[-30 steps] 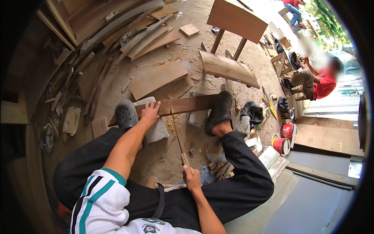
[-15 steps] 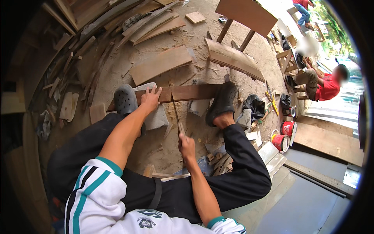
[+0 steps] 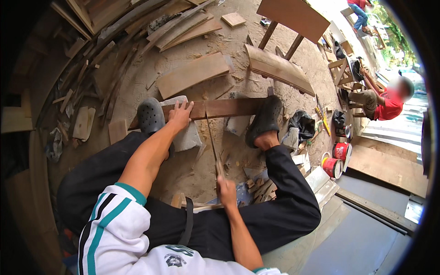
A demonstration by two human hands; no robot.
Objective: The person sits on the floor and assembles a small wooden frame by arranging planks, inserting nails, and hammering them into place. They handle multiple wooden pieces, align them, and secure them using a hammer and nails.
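A narrow dark brown board [image 3: 238, 107] lies crosswise over pale blocks, one of them a grey block [image 3: 187, 138]. My feet, in dark clogs, press on it near both ends: the left clog [image 3: 151, 117] and the right clog [image 3: 266, 118]. My left hand [image 3: 180, 115] lies flat on the board beside the left clog, fingers spread. In my right hand [image 3: 227, 191], closed round the handle, is a handsaw [image 3: 212, 141]. Its thin blade points away from me, and the far part meets the board's near edge at a dark cut line just right of my left hand.
Wood offcuts [image 3: 263, 190] lie between my legs. Beyond the board are loose planks [image 3: 195, 75] and a low wooden bench [image 3: 279, 68]. Scrap timber [image 3: 105, 78] piles up at left. Red cans [image 3: 332, 167] stand at right; a person in a red shirt [image 3: 389, 106] sits farther off.
My right hand has drawn the saw back toward me, so more blade shows on the near side of the board. My left hand keeps its place on the board.
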